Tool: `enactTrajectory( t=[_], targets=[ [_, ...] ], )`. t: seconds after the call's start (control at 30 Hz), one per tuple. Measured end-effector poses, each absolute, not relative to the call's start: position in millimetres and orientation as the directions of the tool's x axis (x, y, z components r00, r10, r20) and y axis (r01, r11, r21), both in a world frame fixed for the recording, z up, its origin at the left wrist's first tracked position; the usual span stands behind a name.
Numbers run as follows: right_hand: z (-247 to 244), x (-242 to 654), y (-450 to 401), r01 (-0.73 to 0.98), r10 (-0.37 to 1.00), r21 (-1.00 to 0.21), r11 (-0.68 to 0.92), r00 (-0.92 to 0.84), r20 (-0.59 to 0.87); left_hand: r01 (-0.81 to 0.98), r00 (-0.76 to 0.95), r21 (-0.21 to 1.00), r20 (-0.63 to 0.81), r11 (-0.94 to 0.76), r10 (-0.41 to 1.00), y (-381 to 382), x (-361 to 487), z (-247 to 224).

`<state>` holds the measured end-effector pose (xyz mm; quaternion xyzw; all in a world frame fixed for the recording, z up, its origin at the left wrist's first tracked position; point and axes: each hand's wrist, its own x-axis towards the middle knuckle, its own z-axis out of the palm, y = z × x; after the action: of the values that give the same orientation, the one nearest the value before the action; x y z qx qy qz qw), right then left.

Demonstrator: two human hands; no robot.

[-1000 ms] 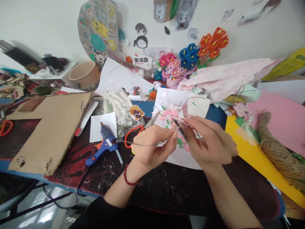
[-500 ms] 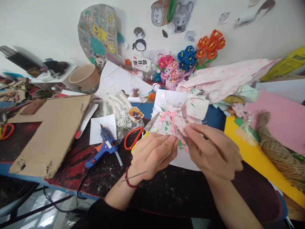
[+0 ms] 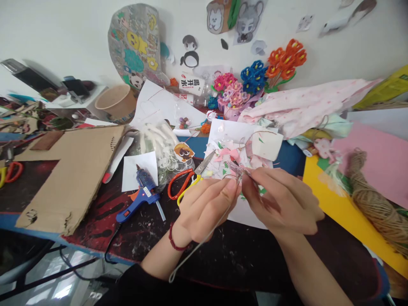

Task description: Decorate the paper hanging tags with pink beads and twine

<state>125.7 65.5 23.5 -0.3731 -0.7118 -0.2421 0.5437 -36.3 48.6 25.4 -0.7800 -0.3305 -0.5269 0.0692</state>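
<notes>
Over the white paper (image 3: 247, 216), in the head view, the small pink piece (image 3: 236, 168) is up at the fingertips of both hands. It looks thin and pale, but it is too blurry to tell its shape. The right hand (image 3: 283, 199) pinches it. The left hand (image 3: 204, 208) pinches a thin gray string (image 3: 200, 244), which droops in a soft bend to a tiny loop. The scissors (image 3: 204, 163) lie near the left hand.

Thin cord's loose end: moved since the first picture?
Yes. Thin cord's loose end went down the view, from beside the blue glue gun to well below it.
</notes>
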Motion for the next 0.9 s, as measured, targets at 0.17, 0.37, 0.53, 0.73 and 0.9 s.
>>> enactTrajectory(
  t=[0.17,0.37,0.53,0.73,0.9],
  targets=[
    [29,127,60,0.794,0.280,-0.018,0.608,-0.193,0.940,0.584,0.254,0.210,0.870,-0.784,0.422,46,-36,24],
    [27,131,56,0.785,0.270,0.032,0.618,-0.250,0.930,0.572,0.223,0.173,0.908,-0.802,0.355,48,-33,18],
    [28,135,54,0.800,0.215,0.147,0.581,-0.326,0.921,0.592,0.177,0.193,0.916,-0.783,0.360,50,-29,21],
    [28,135,53,0.759,0.209,0.152,0.633,-0.357,0.911,0.536,0.212,0.319,0.845,-0.782,0.490,48,-32,27],
    [27,136,51,0.758,0.238,0.111,0.643,-0.336,0.911,0.433,0.184,0.465,0.793,-0.772,0.581,50,-30,26]
  ],
)
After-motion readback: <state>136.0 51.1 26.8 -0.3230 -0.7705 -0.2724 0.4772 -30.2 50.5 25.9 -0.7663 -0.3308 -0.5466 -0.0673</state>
